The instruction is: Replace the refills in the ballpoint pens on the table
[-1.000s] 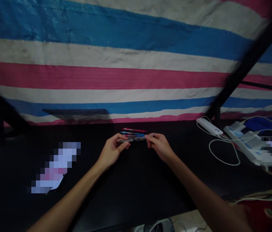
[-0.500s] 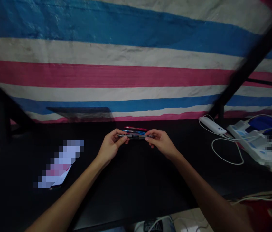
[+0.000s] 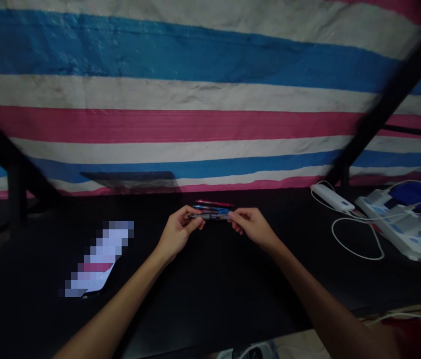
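Head view: slim grey-black pen (image 3: 213, 217), 12 o'clock
Left hand (image 3: 178, 230), right hand (image 3: 252, 227): pinching opposite ends
Pen-holding step: moving likely requires coordination

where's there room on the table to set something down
Free: table between left hand, right hand and its near edge; also between left hand and phone. Crowded: around the pens, and by the power strip and white cable.
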`<state>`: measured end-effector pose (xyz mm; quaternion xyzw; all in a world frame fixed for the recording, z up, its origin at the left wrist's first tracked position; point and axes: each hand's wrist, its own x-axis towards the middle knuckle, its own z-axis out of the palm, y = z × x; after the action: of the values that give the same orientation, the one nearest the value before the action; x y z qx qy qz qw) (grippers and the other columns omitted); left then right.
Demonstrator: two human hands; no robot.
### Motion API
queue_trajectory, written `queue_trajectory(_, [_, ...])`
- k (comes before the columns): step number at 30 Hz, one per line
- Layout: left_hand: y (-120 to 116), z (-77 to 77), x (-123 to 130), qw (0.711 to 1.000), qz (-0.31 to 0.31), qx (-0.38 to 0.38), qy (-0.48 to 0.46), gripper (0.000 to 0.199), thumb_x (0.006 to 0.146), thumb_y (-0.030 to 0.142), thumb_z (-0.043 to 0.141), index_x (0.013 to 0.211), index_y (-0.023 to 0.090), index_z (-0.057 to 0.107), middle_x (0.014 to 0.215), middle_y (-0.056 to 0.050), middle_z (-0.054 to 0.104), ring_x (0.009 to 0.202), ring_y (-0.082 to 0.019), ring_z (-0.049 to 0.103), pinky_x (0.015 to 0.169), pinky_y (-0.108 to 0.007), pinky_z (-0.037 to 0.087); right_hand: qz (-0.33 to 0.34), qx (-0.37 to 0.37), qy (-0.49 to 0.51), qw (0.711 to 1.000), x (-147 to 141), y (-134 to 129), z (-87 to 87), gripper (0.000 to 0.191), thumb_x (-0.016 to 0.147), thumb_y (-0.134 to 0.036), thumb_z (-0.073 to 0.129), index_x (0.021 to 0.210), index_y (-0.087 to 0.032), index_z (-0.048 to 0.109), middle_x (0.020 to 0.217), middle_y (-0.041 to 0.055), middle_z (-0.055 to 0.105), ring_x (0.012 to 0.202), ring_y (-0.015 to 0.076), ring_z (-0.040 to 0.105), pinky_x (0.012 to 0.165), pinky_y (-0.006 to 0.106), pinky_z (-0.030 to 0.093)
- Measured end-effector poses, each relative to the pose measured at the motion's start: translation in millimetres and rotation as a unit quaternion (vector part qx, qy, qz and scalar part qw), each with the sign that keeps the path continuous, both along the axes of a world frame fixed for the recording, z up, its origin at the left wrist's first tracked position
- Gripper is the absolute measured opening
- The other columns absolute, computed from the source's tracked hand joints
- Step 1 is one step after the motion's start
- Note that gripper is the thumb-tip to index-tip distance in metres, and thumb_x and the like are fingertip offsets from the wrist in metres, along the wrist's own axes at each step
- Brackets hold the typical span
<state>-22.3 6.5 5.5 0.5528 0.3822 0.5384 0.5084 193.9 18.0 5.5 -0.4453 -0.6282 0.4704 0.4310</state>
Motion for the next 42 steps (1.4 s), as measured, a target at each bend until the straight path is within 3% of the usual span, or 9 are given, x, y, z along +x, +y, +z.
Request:
queue_trajectory(3, [-0.4, 0.9, 0.3, 1.000, -0.003, 0.000, -0.001, 0.017, 0.072, 0.023, 0.070, 0.084, 0.016, 0.060, 0.069, 0.000, 0.065, 0.066, -0.011, 0.059, 0.068, -0.025, 0.045, -0.007, -0.035, 0.007, 0.999, -1.7, 0.9, -1.6, 0.045, 0.084, -0.052, 0.049, 0.067, -0.013, 0.064, 0.051, 0.0011, 0.053, 0.042, 0.0080, 0.046, 0.040, 0.020, 0.034])
queue_trajectory(7, [-0.3, 2.0, -0.4, 1.000, -0.001, 0.006, -0.002, 0.016, 0.072, 0.022, 0.070, 0.083, 0.016, 0.060, 0.069, 0.000, 0.065, 0.066, -0.012, 0.059, 0.068, -0.025, 0.045, 0.002, 0.027, 0.046, 0.999, -0.7, -1.6, 2.7, 0.033, 0.069, -0.038, 0.071, 0.096, -0.021, 0.062, 0.071, -0.0006, 0.059, 0.052, 0.0099, 0.052, 0.043, 0.021, 0.039])
queue_trajectory(13, [1.2, -0.5, -1.5, 1.000, -0.004, 0.015, 0.010, 0.016, 0.073, 0.023, 0.069, 0.084, 0.015, 0.059, 0.069, 0.000, 0.064, 0.066, -0.011, 0.059, 0.067, -0.024, 0.045, 0.007, -0.017, -0.004, 1.000, -0.6, -0.5, 0.6, 0.042, 0.083, -0.051, 0.050, 0.065, -0.014, 0.061, 0.049, -0.0006, 0.051, 0.043, 0.0081, 0.045, 0.042, 0.021, 0.035])
queue_trajectory(18, [1.4, -1.1, -0.7, 1.000, 0.001, 0.020, 0.022, 0.016, 0.074, 0.023, 0.068, 0.084, 0.015, 0.058, 0.070, 0.000, 0.064, 0.066, -0.011, 0.059, 0.067, -0.026, 0.046, -0.001, 0.032, 0.032, 0.999, -0.8, -1.6, 2.5, 0.035, 0.069, -0.040, 0.071, 0.096, -0.019, 0.060, 0.071, -0.0012, 0.058, 0.051, 0.0088, 0.051, 0.044, 0.020, 0.039])
queue_trajectory(24, [0.9, -2.7, -0.7, 0.999, -0.008, 0.014, 0.029, 0.018, 0.073, 0.024, 0.069, 0.085, 0.015, 0.057, 0.069, 0.000, 0.064, 0.065, -0.011, 0.058, 0.067, -0.025, 0.046, -0.004, -0.003, -0.027, 1.000, -1.1, -0.7, 1.0, 0.041, 0.083, -0.048, 0.051, 0.062, -0.014, 0.060, 0.047, -0.0014, 0.049, 0.042, 0.0077, 0.043, 0.042, 0.020, 0.033])
queue_trajectory(30, [1.9, -4.7, -0.6, 1.000, -0.021, -0.014, 0.007, 0.019, 0.075, 0.026, 0.068, 0.085, 0.015, 0.056, 0.071, -0.001, 0.063, 0.066, -0.012, 0.058, 0.068, -0.026, 0.044, -0.015, 0.104, -0.025, 0.994, -2.8, -6.3, 7.2, 0.029, 0.072, -0.035, 0.070, 0.095, -0.019, 0.062, 0.072, -0.0010, 0.059, 0.053, 0.0089, 0.051, 0.048, 0.021, 0.038])
queue_trajectory(33, [2.4, -2.3, -4.2, 0.996, -0.076, -0.041, 0.030, 0.018, 0.078, 0.030, 0.063, 0.084, 0.016, 0.055, 0.067, 0.000, 0.060, 0.062, -0.011, 0.055, 0.063, -0.026, 0.042, -0.016, 0.164, -0.064, 0.984, -2.9, -9.7, 9.0, 0.019, 0.069, -0.031, 0.072, 0.082, -0.018, 0.067, 0.071, 0.0011, 0.063, 0.059, 0.0108, 0.053, 0.054, 0.023, 0.041])
queue_trajectory(39, [-9.6, 3.7, -1.0, 0.952, -0.170, 0.018, 0.253, 0.028, 0.084, 0.041, 0.054, 0.077, 0.015, 0.060, 0.066, 0.002, 0.050, 0.060, -0.010, 0.041, 0.056, -0.022, 0.032, 0.039, -0.006, 0.103, 0.994, -6.5, -10.3, 4.7, 0.025, 0.073, -0.037, 0.068, 0.085, -0.016, 0.065, 0.054, -0.0037, 0.054, 0.041, 0.0072, 0.047, 0.039, 0.019, 0.035])
queue_trajectory(42, [-18.1, 0.6, 9.7, 0.949, -0.267, -0.067, 0.156, 0.033, 0.087, 0.045, 0.046, 0.083, 0.014, 0.058, 0.064, 0.002, 0.044, 0.056, -0.009, 0.037, 0.053, -0.023, 0.031, 0.083, -0.015, 0.125, 0.989, -10.3, -12.4, 5.9, 0.028, 0.080, -0.041, 0.060, 0.090, -0.015, 0.064, 0.057, -0.0020, 0.056, 0.045, 0.0075, 0.050, 0.042, 0.019, 0.039])
